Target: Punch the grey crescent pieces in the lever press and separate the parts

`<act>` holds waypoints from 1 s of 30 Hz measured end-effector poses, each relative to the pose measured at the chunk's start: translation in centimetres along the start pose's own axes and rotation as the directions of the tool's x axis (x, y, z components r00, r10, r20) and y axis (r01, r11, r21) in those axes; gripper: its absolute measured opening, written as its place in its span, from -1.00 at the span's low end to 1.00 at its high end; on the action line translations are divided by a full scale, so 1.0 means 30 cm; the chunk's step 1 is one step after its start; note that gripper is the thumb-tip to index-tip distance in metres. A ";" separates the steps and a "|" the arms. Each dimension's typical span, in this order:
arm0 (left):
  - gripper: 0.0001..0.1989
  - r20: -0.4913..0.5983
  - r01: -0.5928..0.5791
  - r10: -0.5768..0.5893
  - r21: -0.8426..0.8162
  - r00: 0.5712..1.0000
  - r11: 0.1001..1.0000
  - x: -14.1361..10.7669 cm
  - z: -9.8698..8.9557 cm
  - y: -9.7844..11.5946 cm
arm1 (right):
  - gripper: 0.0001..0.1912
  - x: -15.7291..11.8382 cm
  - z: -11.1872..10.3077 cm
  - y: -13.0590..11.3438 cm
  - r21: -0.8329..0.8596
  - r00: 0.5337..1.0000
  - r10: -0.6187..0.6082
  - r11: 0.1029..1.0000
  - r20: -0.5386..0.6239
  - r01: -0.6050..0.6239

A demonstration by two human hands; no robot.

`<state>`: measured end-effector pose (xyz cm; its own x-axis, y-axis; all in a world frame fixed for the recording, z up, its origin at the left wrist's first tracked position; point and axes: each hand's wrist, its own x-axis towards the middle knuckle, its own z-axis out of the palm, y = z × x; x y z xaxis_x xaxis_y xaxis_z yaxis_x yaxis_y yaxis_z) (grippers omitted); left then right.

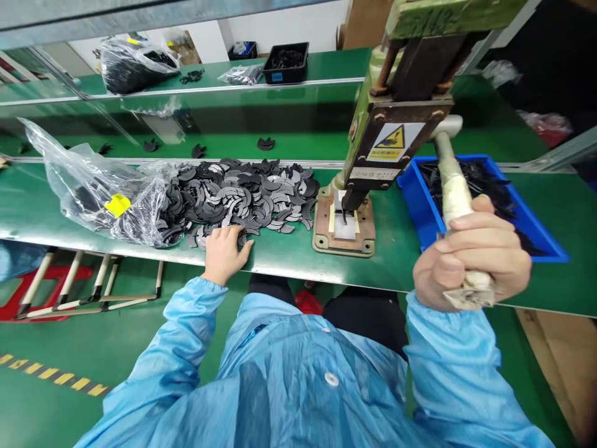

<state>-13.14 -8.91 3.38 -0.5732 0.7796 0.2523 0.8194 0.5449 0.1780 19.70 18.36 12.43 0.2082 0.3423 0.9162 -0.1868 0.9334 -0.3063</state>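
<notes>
My right hand (473, 255) is wrapped around the tape-covered lever handle (451, 177) of a green hand press (373, 143). The press's ram comes down over a small plate on its base (344, 224), and a dark piece shows beneath it. At the front edge of a heap of dark grey curved parts (242, 193), my left hand (226, 252) rests with its thumb apart from the fingers. Its fingertips touch the nearest parts, and none shows gripped in it.
A blue bin (536, 239) of black parts stands right of the press. Left of the heap lies an open clear plastic bag (107, 199) with more parts. A few loose parts (265, 144) lie behind. The upper shelf carries a black bin (286, 63) and a filled bag (133, 62).
</notes>
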 end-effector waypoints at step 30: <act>-0.83 0.033 -0.325 0.368 -0.399 0.929 0.857 0.193 0.001 0.262 | -0.66 0.010 -0.039 -0.030 0.012 0.979 -0.036 0.999 0.200 0.034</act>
<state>-10.01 -0.09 6.22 -0.2316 0.9350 0.2686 0.8881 0.0906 0.4506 21.07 17.75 12.68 0.0183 0.2801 0.9598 -0.1910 0.9432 -0.2717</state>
